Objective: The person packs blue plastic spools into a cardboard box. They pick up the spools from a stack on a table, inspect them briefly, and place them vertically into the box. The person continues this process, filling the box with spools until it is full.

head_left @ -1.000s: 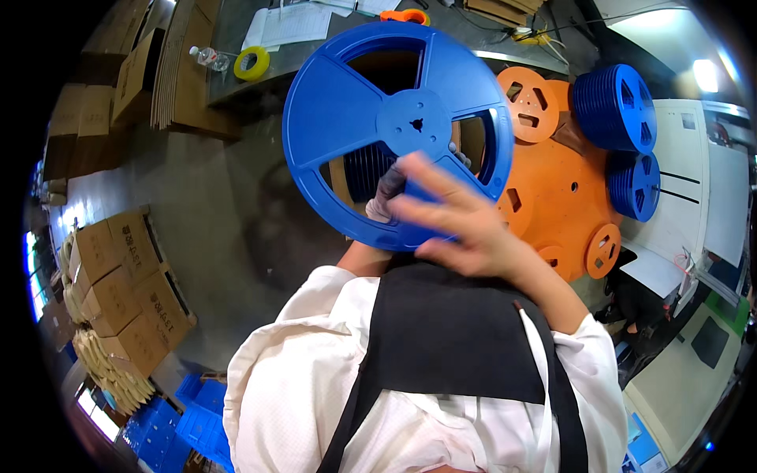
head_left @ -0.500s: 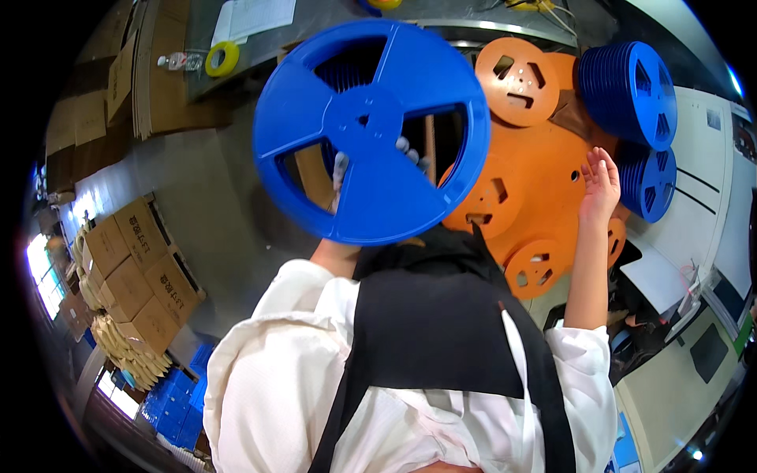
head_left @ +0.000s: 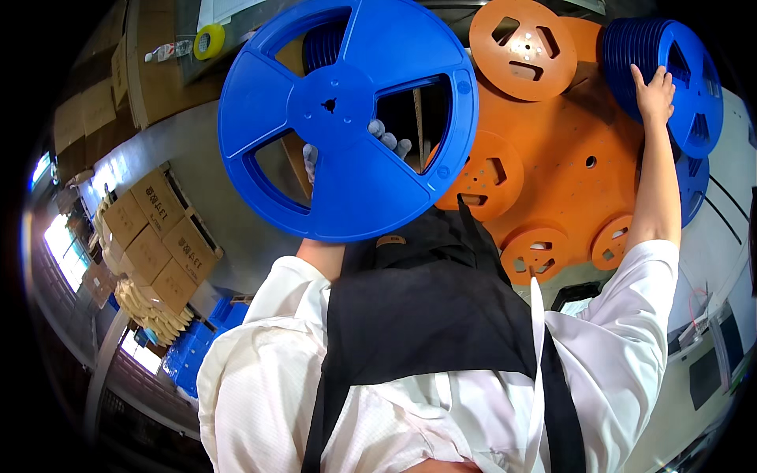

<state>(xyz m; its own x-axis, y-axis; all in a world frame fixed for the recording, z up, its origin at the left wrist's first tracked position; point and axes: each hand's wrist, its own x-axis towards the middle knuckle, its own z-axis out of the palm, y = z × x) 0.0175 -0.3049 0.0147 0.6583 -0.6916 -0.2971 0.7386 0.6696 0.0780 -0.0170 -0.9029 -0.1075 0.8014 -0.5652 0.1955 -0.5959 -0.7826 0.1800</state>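
A large blue plastic reel (head_left: 331, 110) with wide openings is held up at the left of centre, facing me. My left hand (head_left: 386, 138), in a grey-white glove, is behind it. Its fingertips show through two openings, curled around the reel's middle, and the palm is hidden. Farther right, my bare right hand (head_left: 653, 96) reaches up to an upper stack of blue reels (head_left: 684, 71). Its fingers are spread in front of the stack's face, with the thumb near the stacked rims. Whether they touch it I cannot tell.
Several orange discs (head_left: 524, 49) with slots sit on an orange machine panel (head_left: 576, 158). More blue reels (head_left: 692, 185) hang below the right stack. Ridged blue edges (head_left: 322, 49) show behind the held reel. Cardboard boxes (head_left: 162, 236) stand on the left; yellow tape (head_left: 209, 41) lies at upper left.
My right hand has moved up and to the right, from beside the blue stacks to the upper one. The view has shifted, and the reel in my left hand now appears slightly further left.
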